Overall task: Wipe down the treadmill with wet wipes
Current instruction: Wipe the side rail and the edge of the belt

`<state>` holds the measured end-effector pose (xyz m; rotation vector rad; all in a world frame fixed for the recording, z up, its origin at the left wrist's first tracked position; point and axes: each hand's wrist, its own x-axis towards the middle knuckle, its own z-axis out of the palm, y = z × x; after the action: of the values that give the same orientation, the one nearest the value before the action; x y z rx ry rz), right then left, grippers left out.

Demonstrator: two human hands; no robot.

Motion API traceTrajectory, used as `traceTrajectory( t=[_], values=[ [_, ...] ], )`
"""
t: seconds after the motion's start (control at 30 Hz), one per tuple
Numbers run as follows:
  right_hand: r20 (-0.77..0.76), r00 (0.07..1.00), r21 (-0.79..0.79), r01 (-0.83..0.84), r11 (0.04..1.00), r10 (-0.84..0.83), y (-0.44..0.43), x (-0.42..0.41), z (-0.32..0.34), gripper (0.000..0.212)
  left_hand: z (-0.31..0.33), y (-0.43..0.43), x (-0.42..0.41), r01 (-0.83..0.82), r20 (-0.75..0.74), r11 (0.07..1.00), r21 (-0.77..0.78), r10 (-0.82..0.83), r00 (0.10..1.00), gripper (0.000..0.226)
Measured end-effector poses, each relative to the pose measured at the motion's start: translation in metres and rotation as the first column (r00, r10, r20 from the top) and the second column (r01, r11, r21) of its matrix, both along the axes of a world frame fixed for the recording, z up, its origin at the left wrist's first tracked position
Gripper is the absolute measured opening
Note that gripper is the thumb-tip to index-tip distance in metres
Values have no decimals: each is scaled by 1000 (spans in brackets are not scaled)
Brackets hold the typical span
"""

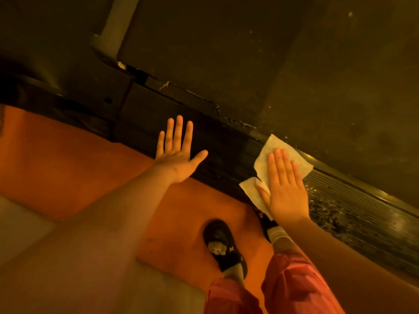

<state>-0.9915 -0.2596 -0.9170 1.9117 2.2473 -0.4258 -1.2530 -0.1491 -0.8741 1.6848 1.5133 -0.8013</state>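
Left hand (179, 152): released, fingers straight and spread, flat over the black ribbed treadmill side rail (226, 155) — holding nothing.
Right hand (285, 189): flat, straight fingers pressing the white crumpled wet wipe (277, 142) onto same rail.
Wipe position: on rail, just beside the dark treadmill belt (294, 75), lower corner past rail's outer edge.
Rail right of wipe: pale specks.
Floor: orange mat (79, 155) under black slipper (223, 245) — pink trousers (294, 286) above.
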Motion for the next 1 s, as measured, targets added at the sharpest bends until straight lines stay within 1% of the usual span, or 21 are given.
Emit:
traceTrajectory(
  t=[0.1, 0.2, 0.3, 0.37, 0.53, 0.57, 0.67, 0.73, 0.77, 0.8, 0.83, 0.87, 0.9, 1.0],
  values=[
    [14, 999, -21, 34, 999, -34, -5, 9, 2, 69, 0, 1, -1, 24, -13, 1000, -2, -24, 1000, 76],
    [7, 994, -10, 113, 993, -113, 8, -19, -1, 71, 1, 2, 1, 16, -23, 1000, -10, -16, 1000, 78],
    [-58, 997, -10, 44, 999, -44, 32, -51, -2, 70, -1, 4, 3, 21, -58, 1000, -11, -22, 998, 81],
    [-72, 997, 3, -2, 1000, 2, 51, -71, -2, 70, -2, 3, 5, 24, -83, 999, -27, -26, 996, 83],
    [-91, 996, -24, 21, 999, -23, 70, -95, -2, 73, -9, 2, 4, 13, -104, 1000, -1, -13, 995, 85],
    [-89, 996, -28, 11, 1000, -14, 70, -95, -3, 74, -12, -2, 1, 13, -86, 1000, 25, -11, 996, 86],
    [-69, 998, -13, 11, 1000, -12, 69, -96, -4, 73, -18, -18, -3, 28, -1, 958, 284, -29, 1000, 88],
    [-91, 995, -12, 37, 999, -38, 68, -95, -7, 72, -25, -24, -8, 84, 26, 908, 410, -104, 994, 84],
    [-100, 994, 6, 42, 999, -41, 67, -96, -8, 72, -25, -22, -11, 140, 36, 875, 463, -176, 984, 81],
    [-105, 993, 20, 53, 998, -50, 66, -98, -8, 73, -25, -16, -14, 223, 52, 839, 496, -285, 957, 77],
    [-106, 992, 28, 74, 997, -71, 65, -100, -9, 73, -24, -5, -17, 319, 74, 802, 505, -409, 910, 72],
    [-107, 988, 40, 116, 992, -111, 63, -102, -8, 73, -25, 6, -20, 416, 85, 741, 527, -533, 842, 67],
    [-108, 978, 42, 183, 982, -177, 60, -105, -7, 74, -25, 20, -21, 489, 96, 691, 532, -623, 776, 63],
    [-123, 911, 43, 401, 915, -393, 45, -118, -6, 74, -28, 52, -11, 603, 124, 576, 552, -772, 624, 63]
  ],
)
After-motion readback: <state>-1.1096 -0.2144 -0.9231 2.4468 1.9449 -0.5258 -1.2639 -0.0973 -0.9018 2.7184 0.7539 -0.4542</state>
